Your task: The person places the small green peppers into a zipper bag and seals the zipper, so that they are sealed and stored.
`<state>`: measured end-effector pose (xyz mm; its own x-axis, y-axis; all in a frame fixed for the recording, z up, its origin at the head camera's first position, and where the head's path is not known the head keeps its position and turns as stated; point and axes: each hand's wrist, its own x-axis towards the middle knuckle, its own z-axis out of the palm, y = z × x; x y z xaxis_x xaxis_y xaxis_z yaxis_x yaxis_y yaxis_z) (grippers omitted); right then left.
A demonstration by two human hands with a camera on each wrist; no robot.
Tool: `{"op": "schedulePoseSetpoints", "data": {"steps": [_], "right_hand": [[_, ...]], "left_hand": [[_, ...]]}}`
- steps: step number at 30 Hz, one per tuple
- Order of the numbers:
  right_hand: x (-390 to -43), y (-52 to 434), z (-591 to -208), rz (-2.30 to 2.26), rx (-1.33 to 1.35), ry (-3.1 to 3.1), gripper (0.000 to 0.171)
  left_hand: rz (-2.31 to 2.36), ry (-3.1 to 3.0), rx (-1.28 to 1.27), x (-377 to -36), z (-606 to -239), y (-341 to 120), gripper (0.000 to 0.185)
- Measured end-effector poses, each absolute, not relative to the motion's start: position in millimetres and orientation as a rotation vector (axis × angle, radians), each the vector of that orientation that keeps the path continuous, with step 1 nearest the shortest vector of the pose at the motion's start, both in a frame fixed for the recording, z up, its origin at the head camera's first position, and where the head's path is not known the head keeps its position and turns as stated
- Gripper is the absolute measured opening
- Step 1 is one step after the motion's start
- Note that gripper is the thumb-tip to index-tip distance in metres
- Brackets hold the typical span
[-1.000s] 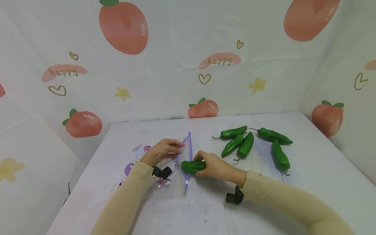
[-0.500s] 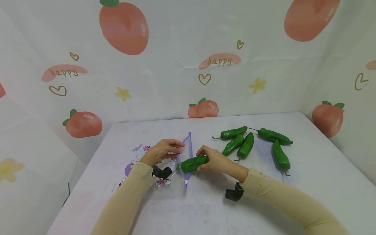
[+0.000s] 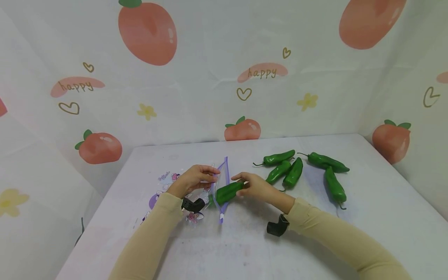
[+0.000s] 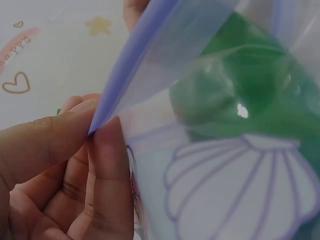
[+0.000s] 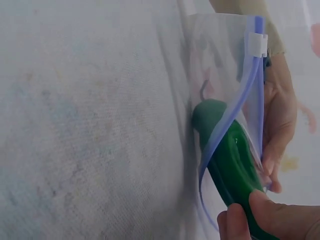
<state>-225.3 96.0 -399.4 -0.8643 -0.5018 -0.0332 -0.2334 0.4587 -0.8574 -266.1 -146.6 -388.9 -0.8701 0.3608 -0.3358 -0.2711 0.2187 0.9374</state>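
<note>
My left hand (image 3: 196, 179) pinches the purple edge of a clear zip bag (image 4: 135, 60) between thumb and finger, and the bag's mouth gapes toward the right. A green pepper (image 5: 232, 155) lies partly inside that mouth, its stem end within the bag and its other end outside. My right hand (image 3: 257, 189) grips the outer end of this pepper between thumb and fingers. A white slider (image 5: 257, 45) sits at the near end of the zip in the right wrist view. Through the plastic, the left wrist view shows the pepper behind a printed shell.
Several more green peppers lie behind and right of my right hand, among them one pepper (image 3: 279, 158) near the back and another pepper (image 3: 335, 185) farther right. The white-covered table (image 3: 245, 249) meets a printed cloth backdrop (image 3: 196, 97) at its far edge.
My right hand has pushed the pepper leftward, deeper into the bag's mouth, and the pepper has turned to a slant. My left hand keeps its place on the bag's edge.
</note>
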Motion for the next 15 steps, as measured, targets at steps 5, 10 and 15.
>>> {"op": "schedulePoseSetpoints", "data": {"steps": [5, 10, 15], "right_hand": [[-228.6, 93.1, -404.7, -1.453, -0.630, 2.400, 0.032], [-229.8, 87.6, -407.6, -1.427, -0.605, 2.432, 0.026], [-229.1, 81.9, -409.7, -1.390, -0.587, 2.447, 0.023]], "left_hand": [[1.688, 2.007, 0.094, -266.6, -388.3, -146.8, 0.036], [1.679, 2.015, 0.091, -267.2, -387.6, -147.4, 0.036], [1.674, 2.022, 0.095, -267.1, -387.4, -147.0, 0.035]]}}
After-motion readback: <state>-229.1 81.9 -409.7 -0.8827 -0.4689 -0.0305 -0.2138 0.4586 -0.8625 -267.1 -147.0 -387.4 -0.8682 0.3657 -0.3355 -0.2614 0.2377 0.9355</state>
